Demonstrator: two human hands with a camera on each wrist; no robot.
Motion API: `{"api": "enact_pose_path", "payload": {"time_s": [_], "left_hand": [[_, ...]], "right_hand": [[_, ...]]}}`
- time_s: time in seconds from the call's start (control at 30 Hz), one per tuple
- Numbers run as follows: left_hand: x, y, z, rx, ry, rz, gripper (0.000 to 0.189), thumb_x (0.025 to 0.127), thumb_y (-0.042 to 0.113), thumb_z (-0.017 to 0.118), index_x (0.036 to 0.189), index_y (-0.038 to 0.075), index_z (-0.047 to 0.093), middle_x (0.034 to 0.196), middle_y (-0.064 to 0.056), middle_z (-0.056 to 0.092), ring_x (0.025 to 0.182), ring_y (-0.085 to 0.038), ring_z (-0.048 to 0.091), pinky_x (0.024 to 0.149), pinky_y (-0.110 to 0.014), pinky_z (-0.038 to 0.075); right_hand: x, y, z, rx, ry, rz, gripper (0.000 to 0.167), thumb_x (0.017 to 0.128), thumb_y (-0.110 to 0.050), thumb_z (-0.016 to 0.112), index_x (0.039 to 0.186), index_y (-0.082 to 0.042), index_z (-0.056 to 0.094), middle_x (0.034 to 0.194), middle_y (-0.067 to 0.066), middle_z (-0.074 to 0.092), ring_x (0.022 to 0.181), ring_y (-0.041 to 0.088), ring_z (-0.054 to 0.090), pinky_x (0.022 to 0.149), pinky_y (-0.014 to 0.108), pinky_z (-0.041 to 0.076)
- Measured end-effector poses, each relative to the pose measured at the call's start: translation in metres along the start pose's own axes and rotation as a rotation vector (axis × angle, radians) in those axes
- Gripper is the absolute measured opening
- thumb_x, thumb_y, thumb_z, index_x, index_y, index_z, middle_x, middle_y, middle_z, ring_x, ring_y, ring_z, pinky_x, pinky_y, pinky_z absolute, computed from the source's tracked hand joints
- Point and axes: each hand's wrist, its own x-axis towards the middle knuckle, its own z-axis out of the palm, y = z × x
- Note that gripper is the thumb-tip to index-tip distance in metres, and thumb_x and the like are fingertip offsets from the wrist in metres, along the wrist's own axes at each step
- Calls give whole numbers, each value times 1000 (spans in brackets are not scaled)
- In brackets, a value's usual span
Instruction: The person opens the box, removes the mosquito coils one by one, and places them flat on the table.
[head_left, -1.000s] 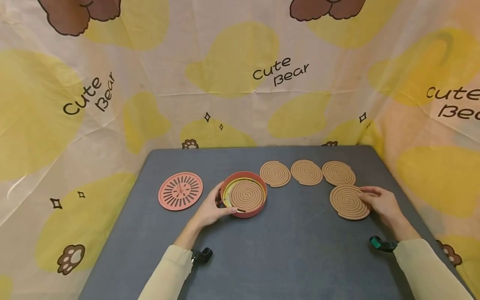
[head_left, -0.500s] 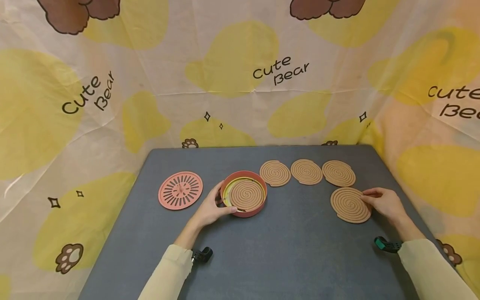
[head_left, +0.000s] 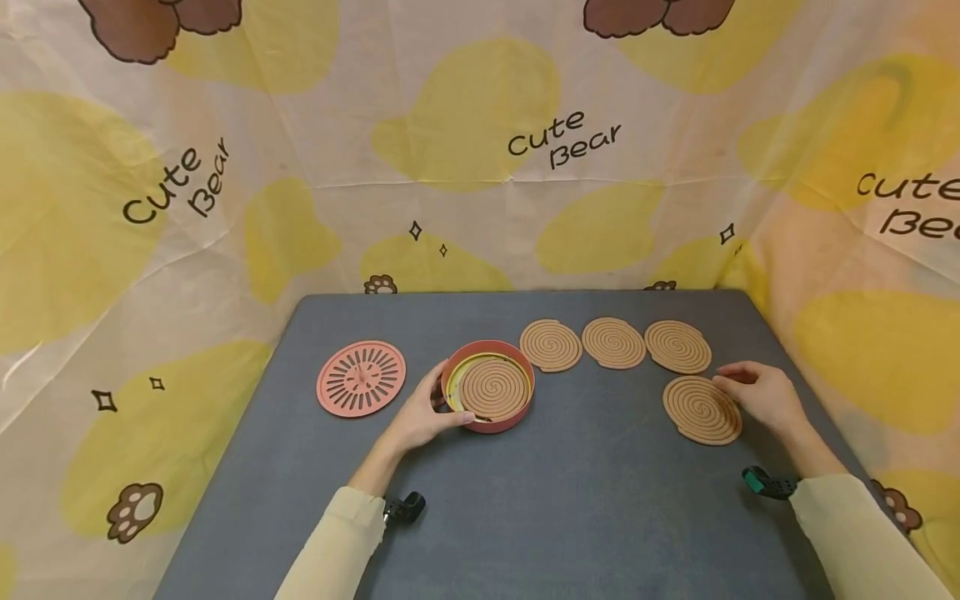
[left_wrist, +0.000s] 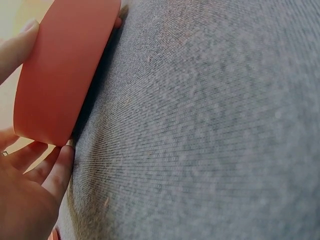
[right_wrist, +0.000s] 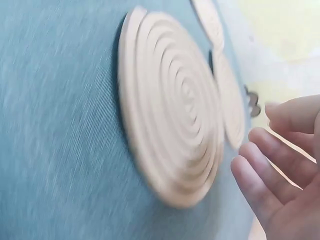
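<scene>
My left hand [head_left: 420,419] holds a round red mosquito coil holder [head_left: 491,427] from its left side, thumb along the front and fingers behind. Inside, a brown mosquito coil [head_left: 493,389] lies over a yellow lining. The left wrist view shows the holder's smooth side wall [left_wrist: 65,70], with thumb and fingertips against it. On the right, another mosquito coil [head_left: 701,410] lies flat on the table. My right hand [head_left: 767,404] hovers just beyond its right edge; in the right wrist view the fingers [right_wrist: 260,177] are loosely bent, apart from the coil, holding nothing.
Along the back lie three more mosquito coils, a left one [head_left: 551,346], a middle one [head_left: 613,342] and a right one [head_left: 678,347]. A pink slotted lid [head_left: 361,379] sits left of the holder on the grey table [head_left: 570,517]. Patterned cloth [head_left: 465,125] surrounds the table.
The right-hand coil has come slightly toward the front, away from the back row, and my right hand has let go of it. The left hand and holder have stayed put.
</scene>
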Motion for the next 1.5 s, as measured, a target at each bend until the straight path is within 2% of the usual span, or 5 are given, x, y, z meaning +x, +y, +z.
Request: {"api": "enact_pose_path", "payload": {"time_s": [0.37, 0.63, 1.07, 1.33, 1.5], "left_hand": [[-3, 10, -1, -5, -10, -27, 102, 85, 12, 85, 161, 1, 17, 156, -29, 35, 142, -42, 38, 114, -57, 33], [-4, 9, -1, 10, 11, -29, 101, 84, 13, 85, 161, 1, 20, 155, -29, 36, 141, -43, 40, 113, -58, 35], [-3, 6, 0, 12, 7, -44, 104, 83, 14, 86, 161, 3, 19, 155, -27, 37, 140, -42, 42, 113, -57, 35], [-3, 8, 0, 7, 5, -57, 102, 85, 13, 85, 162, 3, 18, 157, -27, 34, 144, -41, 36, 115, -57, 32], [-4, 10, 0, 6, 5, -49, 102, 85, 12, 84, 161, 2, 18, 156, -28, 34, 143, -42, 37, 115, -57, 32]], "right_hand": [[10, -47, 17, 87, -5, -121, 38, 101, -28, 67, 121, 3, 70, 116, 23, 68, 85, 3, 59, 67, 21, 51], [19, -80, 40, 236, -93, -101, 44, 102, -29, 65, 128, 6, 65, 116, 25, 68, 101, 38, 68, 80, 39, 58], [34, -120, 82, 320, -134, -165, 32, 100, -17, 67, 123, 5, 69, 110, 22, 70, 96, 40, 69, 86, 55, 56], [42, -148, 107, 353, -159, -227, 26, 99, -16, 69, 116, 3, 72, 105, 19, 72, 97, 44, 68, 75, 33, 57], [43, -161, 120, 362, -181, -263, 23, 98, -13, 70, 115, 3, 73, 104, 16, 71, 95, 38, 69, 74, 32, 56]]}}
